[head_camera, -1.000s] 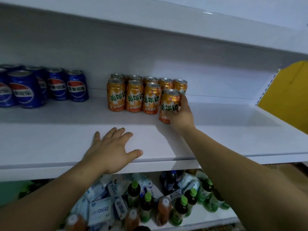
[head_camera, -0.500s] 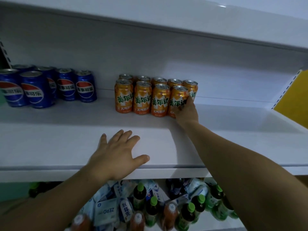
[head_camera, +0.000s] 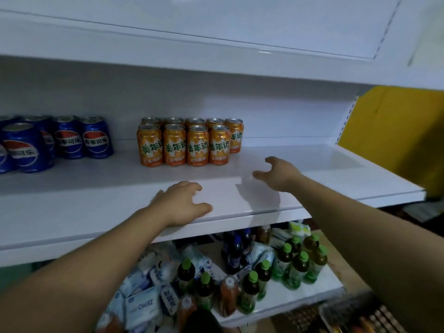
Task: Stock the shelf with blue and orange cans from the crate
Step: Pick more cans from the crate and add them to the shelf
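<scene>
we are withdrawing our right hand, fingers apart and empty; the orange mirinda can is standing placed.

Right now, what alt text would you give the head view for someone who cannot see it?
Both hands are empty: the right hand hovers open over the white metal shelf, front-right of a two-row block of upright orange drink cans; the left hand rests on its front edge. Blue cola cans stand at far left, green-capped bottles on the shelf below.
</scene>
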The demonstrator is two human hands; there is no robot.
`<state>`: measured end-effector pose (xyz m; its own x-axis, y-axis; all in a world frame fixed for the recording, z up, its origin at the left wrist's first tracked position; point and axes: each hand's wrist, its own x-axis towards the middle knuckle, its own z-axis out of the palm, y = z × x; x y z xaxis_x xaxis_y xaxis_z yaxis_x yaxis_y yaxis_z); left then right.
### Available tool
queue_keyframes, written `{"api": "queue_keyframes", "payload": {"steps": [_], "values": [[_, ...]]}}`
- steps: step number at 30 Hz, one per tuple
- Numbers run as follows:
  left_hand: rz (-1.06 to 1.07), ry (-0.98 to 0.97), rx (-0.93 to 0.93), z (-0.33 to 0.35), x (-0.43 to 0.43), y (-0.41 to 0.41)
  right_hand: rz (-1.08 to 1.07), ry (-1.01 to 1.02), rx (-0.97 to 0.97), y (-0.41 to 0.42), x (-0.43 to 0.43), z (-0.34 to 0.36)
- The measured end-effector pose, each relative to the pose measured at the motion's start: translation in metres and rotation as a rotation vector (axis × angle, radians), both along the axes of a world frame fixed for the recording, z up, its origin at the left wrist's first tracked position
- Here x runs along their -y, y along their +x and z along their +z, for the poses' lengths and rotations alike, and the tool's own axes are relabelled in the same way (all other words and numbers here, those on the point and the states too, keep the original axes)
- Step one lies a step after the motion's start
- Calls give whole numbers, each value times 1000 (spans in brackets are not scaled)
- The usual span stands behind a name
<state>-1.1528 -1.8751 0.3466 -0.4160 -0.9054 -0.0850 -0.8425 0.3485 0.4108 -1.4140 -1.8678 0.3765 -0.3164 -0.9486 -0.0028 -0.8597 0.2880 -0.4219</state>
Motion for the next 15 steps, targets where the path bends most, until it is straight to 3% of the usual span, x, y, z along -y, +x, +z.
{"api": "queue_keyframes", "payload": {"steps": [3,10,15], "values": [[-189,0,-112,9,-25,-68,-70,-15,-40,-31,-49,1],[-623,-79,-22,-13,-110,-215,-342,26,-101,-119,-188,-26],[-841,99,103,-61,-172,-289,-577,158,-59,-171,-292,-65]]}}
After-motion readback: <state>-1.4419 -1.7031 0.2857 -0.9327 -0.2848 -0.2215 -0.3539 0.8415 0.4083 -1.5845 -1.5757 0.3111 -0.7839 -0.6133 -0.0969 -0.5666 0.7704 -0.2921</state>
